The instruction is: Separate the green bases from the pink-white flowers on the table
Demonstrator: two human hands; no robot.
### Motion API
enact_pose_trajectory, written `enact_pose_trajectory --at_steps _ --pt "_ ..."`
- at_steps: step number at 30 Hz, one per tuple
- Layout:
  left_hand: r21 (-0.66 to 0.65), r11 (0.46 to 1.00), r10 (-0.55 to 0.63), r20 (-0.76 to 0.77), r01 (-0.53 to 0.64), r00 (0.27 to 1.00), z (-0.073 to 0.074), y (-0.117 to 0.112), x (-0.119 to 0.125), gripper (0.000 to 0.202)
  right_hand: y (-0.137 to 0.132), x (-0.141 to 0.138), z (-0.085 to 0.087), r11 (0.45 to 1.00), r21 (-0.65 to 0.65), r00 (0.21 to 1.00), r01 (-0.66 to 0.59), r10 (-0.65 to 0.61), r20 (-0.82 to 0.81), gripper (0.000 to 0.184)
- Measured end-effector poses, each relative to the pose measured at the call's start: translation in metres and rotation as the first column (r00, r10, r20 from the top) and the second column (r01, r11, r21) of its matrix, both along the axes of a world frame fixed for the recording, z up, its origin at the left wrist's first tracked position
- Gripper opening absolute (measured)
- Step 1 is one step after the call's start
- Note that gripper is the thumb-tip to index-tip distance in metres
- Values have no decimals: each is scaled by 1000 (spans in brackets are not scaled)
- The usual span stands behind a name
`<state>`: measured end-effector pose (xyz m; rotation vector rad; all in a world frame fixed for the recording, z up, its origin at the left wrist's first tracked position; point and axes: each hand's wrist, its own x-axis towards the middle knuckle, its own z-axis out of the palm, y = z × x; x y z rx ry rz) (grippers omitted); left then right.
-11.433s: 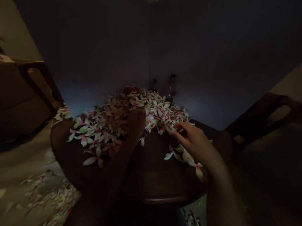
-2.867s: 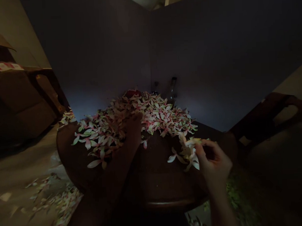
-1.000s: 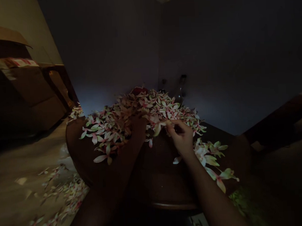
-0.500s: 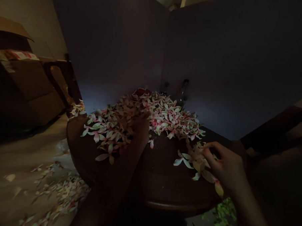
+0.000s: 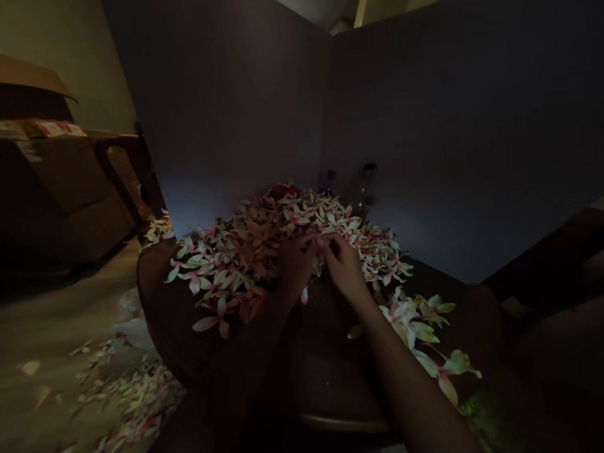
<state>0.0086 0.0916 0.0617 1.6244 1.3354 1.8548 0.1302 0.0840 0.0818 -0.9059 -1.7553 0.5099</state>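
A heap of pink, white and green flowers (image 5: 263,248) covers the back half of a round dark wooden table (image 5: 318,366). My left hand (image 5: 292,267) rests at the near edge of the heap, in shadow, fingers curled among the flowers. My right hand (image 5: 341,265) is right beside it, fingertips pinched at the heap's edge and almost touching the left hand. What the pinch holds is too dark to make out. A chain of linked flowers (image 5: 427,334) trails from below my right wrist toward the table's right edge.
A folded dark board (image 5: 327,118) stands behind the table. Two small bottles (image 5: 363,187) stand at its corner. Several loose flowers (image 5: 120,408) litter the floor at left. A dark wooden chair (image 5: 124,167) is at left, more dark furniture (image 5: 558,255) at right.
My right hand has moved from the table's right edge back to the heap, meeting my left hand. The flower chain now lies spread on the table's right side.
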Motion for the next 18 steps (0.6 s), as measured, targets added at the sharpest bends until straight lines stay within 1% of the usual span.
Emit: enact_pose_trajectory --at_steps 3,5,9,12,18 --pt "3 993 -116 -57 117 992 -1 2 2 23 13 2 -16 998 -2 994 55 -55 -92 31" --pt "8 983 -182 -81 183 980 -1 2 3 23 13 11 -22 998 -9 989 67 -68 -133 30" --pt "-6 973 -228 -94 229 969 -1 0 3 20 10 25 -22 999 -33 989 32 -36 -147 27" --pt "-49 966 -259 -67 256 964 -1 0 2 20 10 26 -20 999 -15 991 34 -36 -130 27" --pt "-82 954 -291 5 290 957 -4 6 0 21 8 25 -20 1000 -8 996 13 -13 -83 27"
